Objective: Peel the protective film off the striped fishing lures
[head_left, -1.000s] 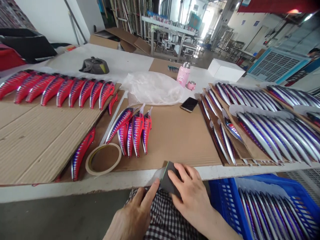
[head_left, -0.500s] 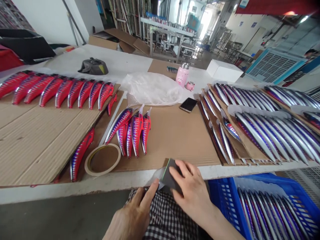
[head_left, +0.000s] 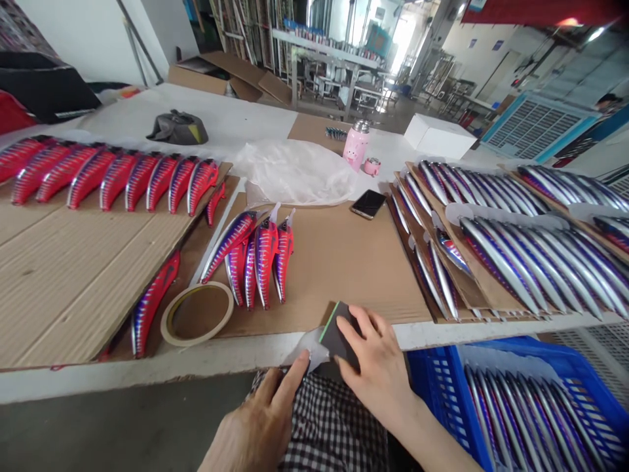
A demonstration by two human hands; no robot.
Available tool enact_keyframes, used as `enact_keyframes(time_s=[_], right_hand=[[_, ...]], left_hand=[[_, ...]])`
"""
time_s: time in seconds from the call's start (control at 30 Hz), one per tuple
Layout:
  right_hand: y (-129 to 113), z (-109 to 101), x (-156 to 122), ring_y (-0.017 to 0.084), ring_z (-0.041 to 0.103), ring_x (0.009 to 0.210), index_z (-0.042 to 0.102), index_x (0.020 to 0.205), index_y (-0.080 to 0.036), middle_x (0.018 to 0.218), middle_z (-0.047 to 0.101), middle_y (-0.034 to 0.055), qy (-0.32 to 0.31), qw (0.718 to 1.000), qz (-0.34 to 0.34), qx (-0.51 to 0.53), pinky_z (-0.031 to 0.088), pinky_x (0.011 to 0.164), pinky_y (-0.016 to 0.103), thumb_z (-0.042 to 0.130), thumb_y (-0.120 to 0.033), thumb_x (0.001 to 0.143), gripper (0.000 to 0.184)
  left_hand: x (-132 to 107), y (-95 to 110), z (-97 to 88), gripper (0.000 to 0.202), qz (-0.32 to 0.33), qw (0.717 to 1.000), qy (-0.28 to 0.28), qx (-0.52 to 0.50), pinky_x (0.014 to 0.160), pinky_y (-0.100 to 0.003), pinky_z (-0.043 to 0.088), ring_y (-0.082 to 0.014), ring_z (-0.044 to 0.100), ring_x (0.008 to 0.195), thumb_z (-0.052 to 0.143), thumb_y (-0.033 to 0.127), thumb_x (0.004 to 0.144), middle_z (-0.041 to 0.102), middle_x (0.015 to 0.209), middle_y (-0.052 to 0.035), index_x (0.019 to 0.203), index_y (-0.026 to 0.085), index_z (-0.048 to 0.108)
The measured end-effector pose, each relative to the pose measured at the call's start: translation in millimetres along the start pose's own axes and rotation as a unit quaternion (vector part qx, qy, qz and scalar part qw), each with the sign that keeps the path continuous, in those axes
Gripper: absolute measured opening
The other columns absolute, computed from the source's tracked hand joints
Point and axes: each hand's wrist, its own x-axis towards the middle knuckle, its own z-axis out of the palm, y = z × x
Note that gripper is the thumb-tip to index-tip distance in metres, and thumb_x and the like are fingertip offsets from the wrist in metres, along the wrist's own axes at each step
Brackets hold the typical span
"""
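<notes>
My right hand point(head_left: 381, 367) is closed on a dark grey sanding sponge point(head_left: 339, 337) with a green edge, fingers spread over its top. Close by at the table's front edge, my left hand point(head_left: 268, 416) grips a fishing lure whose clear lip point(head_left: 312, 344) shows beyond the index fingertip. Most of this lure's body is hidden under the hand. The sponge lies against or right beside the lip; the exact contact cannot be seen. Several red and purple lures point(head_left: 265, 262) lie in a cluster on the cardboard point(head_left: 354, 262) ahead of my hands.
A tape roll point(head_left: 170, 328) sits left of the cluster. Red lures point(head_left: 113, 177) line the left cardboard; silver lures point(head_left: 521, 262) fill cardboard at right. A blue crate point(head_left: 437, 387) with lures stands below. Behind are a phone point(head_left: 368, 204), a plastic bag point(head_left: 295, 174) and a pink bottle point(head_left: 356, 147).
The sponge has shifted slightly up and more of the clear lip shows between my hands. Both hands keep their hold. The view has moved a little.
</notes>
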Motion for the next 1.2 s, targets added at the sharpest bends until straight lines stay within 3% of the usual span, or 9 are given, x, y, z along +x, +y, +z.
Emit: enact_keyframes(time_s=[0.17, 0.3, 0.47, 0.6, 0.77, 0.9, 1.1, 1.2], right_hand=[[-1, 5, -6, 0.028, 0.045, 0.118, 0.054, 0.125, -0.027, 0.136, 0.051, 0.0036, -0.028, 0.999, -0.030, 0.030, 0.039, 0.103, 0.046, 0.059, -0.019, 0.079, 0.047], [0, 5, -6, 0.029, 0.046, 0.116, 0.056, 0.123, -0.025, 0.135, 0.051, 0.0060, 0.003, 1.000, 0.016, 0.016, 0.041, 0.101, 0.048, 0.059, -0.019, 0.079, 0.044], [-2, 4, -7, 0.028, 0.045, 0.119, 0.054, 0.125, -0.028, 0.136, 0.052, 0.0032, -0.031, 0.998, -0.037, 0.038, 0.039, 0.103, 0.046, 0.060, -0.022, 0.080, 0.046], [-2, 1, -2, 0.029, 0.047, 0.115, 0.057, 0.122, -0.024, 0.134, 0.052, 0.0062, 0.001, 1.000, 0.014, 0.015, 0.041, 0.100, 0.047, 0.059, -0.018, 0.079, 0.044], [0, 0, 2, 0.028, 0.045, 0.118, 0.055, 0.124, -0.026, 0.136, 0.052, 0.0047, -0.014, 1.000, -0.017, 0.022, 0.040, 0.102, 0.047, 0.058, -0.017, 0.078, 0.048], [-1, 0, 3, 0.030, 0.048, 0.114, 0.057, 0.122, -0.023, 0.134, 0.053, 0.0075, 0.014, 1.000, 0.024, -0.003, 0.042, 0.099, 0.048, 0.059, -0.018, 0.078, 0.045], [0, 2, -25, 0.031, 0.052, 0.113, 0.057, 0.122, -0.026, 0.132, 0.056, 0.0064, -0.016, 0.994, -0.110, 0.003, 0.048, 0.095, 0.048, 0.061, -0.029, 0.078, 0.044], [29, -11, -25, 0.035, 0.049, 0.114, 0.056, 0.124, -0.022, 0.133, 0.054, 0.0108, 0.064, 0.997, 0.003, -0.036, 0.045, 0.094, 0.056, 0.058, -0.028, 0.082, 0.042]], left_hand=[[0, -1, -0.5, 0.069, 0.007, 1.000, -0.008, -0.009, 0.060, -0.031, 0.060, -0.0220, 0.072, 0.083, 0.029, 0.002, 0.082, 0.062, 0.122, -0.0087, 0.145, 0.031, 0.032], [-1, -2, 1.2, 0.068, 0.012, 1.000, 0.023, -0.002, 0.060, -0.028, 0.059, -0.0206, 0.072, 0.084, 0.028, 0.002, 0.084, 0.062, 0.123, -0.0077, 0.144, 0.033, 0.033], [0, -4, 5.2, 0.069, 0.023, 0.999, 0.026, -0.002, 0.056, -0.030, 0.060, -0.0213, 0.073, 0.078, 0.029, 0.002, 0.083, 0.064, 0.119, -0.0075, 0.145, 0.033, 0.032], [0, -6, 7.3, 0.066, 0.028, 0.998, 0.045, -0.015, 0.060, -0.028, 0.060, -0.0201, 0.072, 0.083, 0.030, 0.004, 0.085, 0.061, 0.126, -0.0080, 0.144, 0.032, 0.033], [0, -6, 5.7, 0.067, 0.029, 0.998, 0.049, -0.009, 0.054, -0.025, 0.059, -0.0194, 0.073, 0.076, 0.030, 0.002, 0.083, 0.066, 0.116, -0.0073, 0.143, 0.032, 0.037], [0, -4, 4.2, 0.068, 0.026, 0.998, 0.064, -0.010, 0.058, -0.023, 0.058, -0.0184, 0.073, 0.079, 0.032, 0.001, 0.083, 0.065, 0.118, -0.0069, 0.142, 0.034, 0.037], [2, -5, 7.2, 0.066, 0.018, 0.998, 0.053, 0.007, 0.052, -0.025, 0.058, -0.0201, 0.073, 0.075, 0.033, 0.003, 0.085, 0.066, 0.116, -0.0071, 0.143, 0.033, 0.036], [2, -9, 12.1, 0.066, 0.024, 0.997, 0.068, -0.006, 0.057, -0.025, 0.060, -0.0193, 0.073, 0.076, 0.035, 0.003, 0.085, 0.066, 0.117, -0.0073, 0.143, 0.033, 0.036]])
